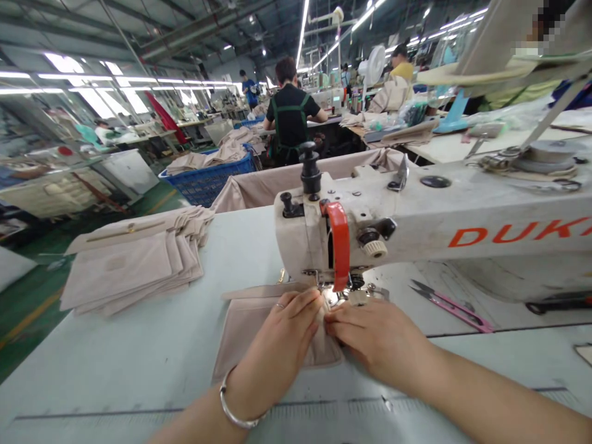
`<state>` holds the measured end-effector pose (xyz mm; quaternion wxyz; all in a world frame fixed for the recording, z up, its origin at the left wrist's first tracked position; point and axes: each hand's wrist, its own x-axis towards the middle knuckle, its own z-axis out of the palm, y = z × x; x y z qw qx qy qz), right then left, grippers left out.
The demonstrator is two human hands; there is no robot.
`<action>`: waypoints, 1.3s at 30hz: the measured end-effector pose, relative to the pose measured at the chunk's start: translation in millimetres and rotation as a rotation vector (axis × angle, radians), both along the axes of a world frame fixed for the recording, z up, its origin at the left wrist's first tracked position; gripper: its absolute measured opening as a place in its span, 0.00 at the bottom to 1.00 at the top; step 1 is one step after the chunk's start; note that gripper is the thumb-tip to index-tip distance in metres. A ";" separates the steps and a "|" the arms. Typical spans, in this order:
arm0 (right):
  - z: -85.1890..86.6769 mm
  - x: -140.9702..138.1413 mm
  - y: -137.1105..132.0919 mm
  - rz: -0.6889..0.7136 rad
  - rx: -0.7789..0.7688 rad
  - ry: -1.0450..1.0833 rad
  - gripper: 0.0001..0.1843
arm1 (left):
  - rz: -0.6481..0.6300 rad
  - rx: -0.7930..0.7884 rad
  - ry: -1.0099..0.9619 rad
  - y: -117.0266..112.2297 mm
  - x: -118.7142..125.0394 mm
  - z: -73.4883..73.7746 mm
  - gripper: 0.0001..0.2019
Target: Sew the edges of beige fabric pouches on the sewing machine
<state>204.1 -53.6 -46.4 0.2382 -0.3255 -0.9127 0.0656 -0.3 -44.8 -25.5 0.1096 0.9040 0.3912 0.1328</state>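
Note:
A beige fabric piece [240, 327] with a flap along its far side lies on the sewing table, its right part under the sewing machine head [300, 234]. My left hand [289, 327], with a silver bangle at the wrist, is closed on the fabric, fingertips together just left of the lit presser foot [332, 297]. At the fabric's right edge, my right hand [379, 339] has its fingers bent and together, gripping it close to the foot. Both thumbs are mostly hidden. A red-orange guard [341, 246] stands in front of the needle area.
A stack of beige fabric pieces [134, 262] lies at the table's left. Pink-handled thread snips [456, 306] rest right of the machine head. Beyond the table stand a fabric-lined bin [259, 190] and a blue basket [208, 176]. A co-worker in a dark shirt [290, 117] sits ahead.

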 end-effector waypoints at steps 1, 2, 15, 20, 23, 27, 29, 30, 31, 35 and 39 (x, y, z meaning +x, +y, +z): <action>0.6 0.2 -0.1 -0.007 0.001 0.003 0.14 | -0.001 0.013 0.001 -0.4 0.7 -0.2 0.19; 1.2 0.2 -0.3 -0.012 0.004 0.003 0.14 | -0.005 0.024 0.001 -0.5 1.3 0.1 0.19; 0.8 -2.3 2.0 -0.051 -0.005 -0.013 0.13 | 0.002 -0.044 -0.048 8.2 -3.4 2.0 0.17; 8.1 -2.6 1.3 -0.027 -0.056 -0.007 0.13 | 0.000 -0.083 -0.065 9.4 -8.5 -0.2 0.17; 27.1 15.9 2.7 0.024 -0.145 -0.031 0.16 | -0.020 -0.115 -0.045 6.9 -14.2 0.9 0.22; 38.8 47.9 11.1 0.022 -0.260 -0.127 0.31 | -0.085 -0.137 0.008 -3.0 -20.4 6.0 0.41; 30.3 51.6 17.7 -0.091 -0.244 -0.122 0.23 | -0.116 -0.138 -0.001 -8.3 -20.5 8.5 0.32; 24.0 49.3 20.3 -0.197 -0.218 -0.094 0.17 | -0.129 -0.131 -0.022 -10.5 -19.9 9.0 0.26; 17.6 45.1 21.8 -0.313 -0.177 -0.058 0.12 | -0.140 -0.118 -0.048 -12.2 -19.0 8.8 0.23; 6.4 25.0 11.8 -0.294 -0.059 -0.005 0.04 | -0.114 -0.056 -0.114 -15.4 -14.0 3.2 0.27; 14.8 18.0 -9.0 0.097 -0.169 0.052 0.07 | -0.070 0.022 -0.092 -14.4 -8.2 0.0 0.25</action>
